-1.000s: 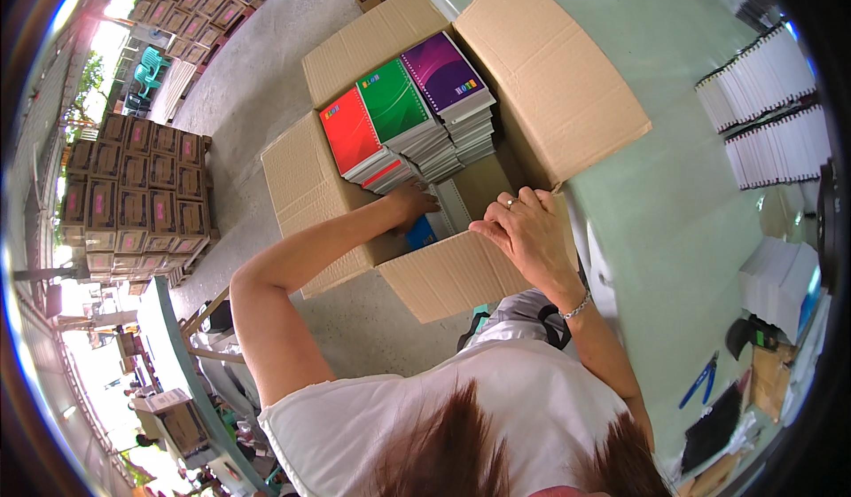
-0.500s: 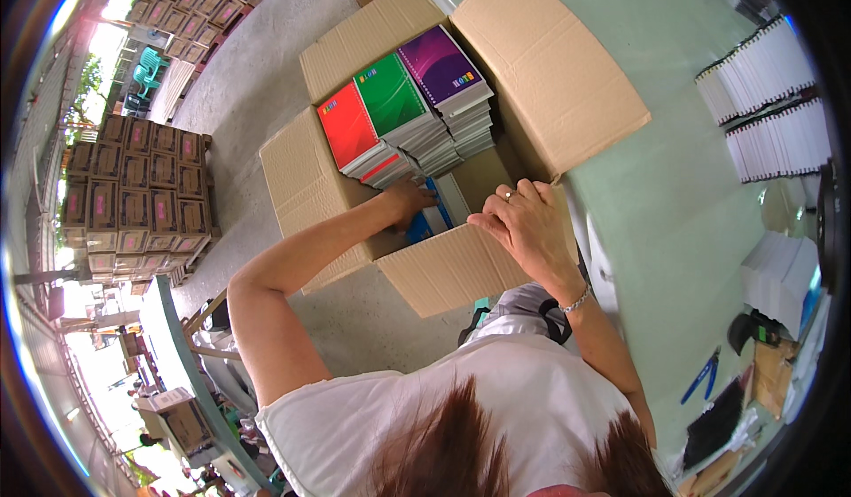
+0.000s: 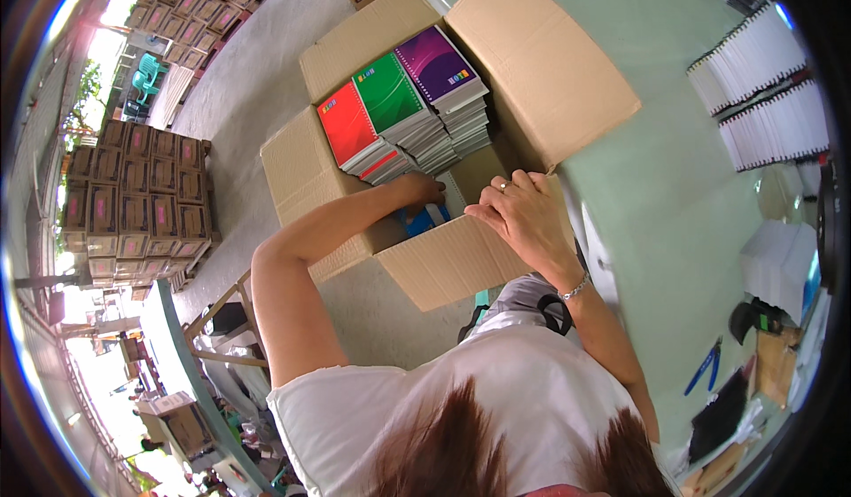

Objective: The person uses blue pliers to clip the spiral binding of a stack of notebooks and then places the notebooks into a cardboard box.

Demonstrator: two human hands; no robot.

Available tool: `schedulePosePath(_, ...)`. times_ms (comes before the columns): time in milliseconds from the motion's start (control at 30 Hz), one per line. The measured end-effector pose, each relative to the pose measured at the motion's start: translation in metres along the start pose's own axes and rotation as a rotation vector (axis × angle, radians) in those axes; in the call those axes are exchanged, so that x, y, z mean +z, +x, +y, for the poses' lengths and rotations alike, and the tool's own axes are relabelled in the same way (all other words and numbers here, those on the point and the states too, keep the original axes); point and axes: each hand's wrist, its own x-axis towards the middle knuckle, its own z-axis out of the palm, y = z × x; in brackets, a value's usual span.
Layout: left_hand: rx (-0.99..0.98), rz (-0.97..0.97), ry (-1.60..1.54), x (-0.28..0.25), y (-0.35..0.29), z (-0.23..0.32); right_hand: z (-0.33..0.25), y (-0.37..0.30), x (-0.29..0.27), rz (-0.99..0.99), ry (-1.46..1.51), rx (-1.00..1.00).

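An open cardboard box (image 3: pixel 306 173) stands on the floor in front of me. Inside it are three stacks of spiral notebooks with red (image 3: pixel 347 127), green (image 3: pixel 388 96) and purple (image 3: pixel 436 62) covers. My left hand (image 3: pixel 417 188) reaches down into the box beside the red stack, onto a lower stack with a blue cover (image 3: pixel 424 220). My right hand (image 3: pixel 523 215) rests on the near edge of the box, fingers bent over notebooks there; a ring and a bracelet show. Whether either hand grips a notebook is hidden by the box wall.
A pale green table (image 3: pixel 674 169) runs along the right, with rows of white spiral notebooks (image 3: pixel 762 98) at its far side, a white stack (image 3: pixel 780 262) and blue pliers (image 3: pixel 705 368). Stacked brown cartons (image 3: pixel 142 204) stand on a pallet at left. A wooden stool (image 3: pixel 222 320) is near my left side.
My left hand has slid a little further down into the box toward the blue-covered stack. My right hand has stayed at the box edge.
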Motion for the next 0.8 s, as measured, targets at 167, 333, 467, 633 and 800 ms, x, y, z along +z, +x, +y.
schedulePosePath(167, 0.006, 0.143, -0.078, -0.015, -0.029, 0.005, 0.002, -0.001, -0.005, -0.032, 0.020, 0.004)
schedulePosePath(333, -0.102, 0.480, -0.268, -0.043, -0.110, 0.037, 0.005, -0.004, -0.004, -0.003, -0.010, -0.047)
schedulePosePath(467, -0.172, 0.649, -0.390, -0.061, -0.157, 0.063, 0.003, -0.005, -0.005, -0.002, -0.012, -0.071)
schedulePosePath(633, -0.168, 1.008, -0.414, -0.097, -0.220, 0.073, 0.005, -0.007, -0.014, -0.034, -0.065, -0.046)
schedulePosePath(800, -0.010, 1.237, -0.792, -0.162, -0.251, 0.104, 0.010, -0.017, -0.001, 0.090, 0.004, -0.102)
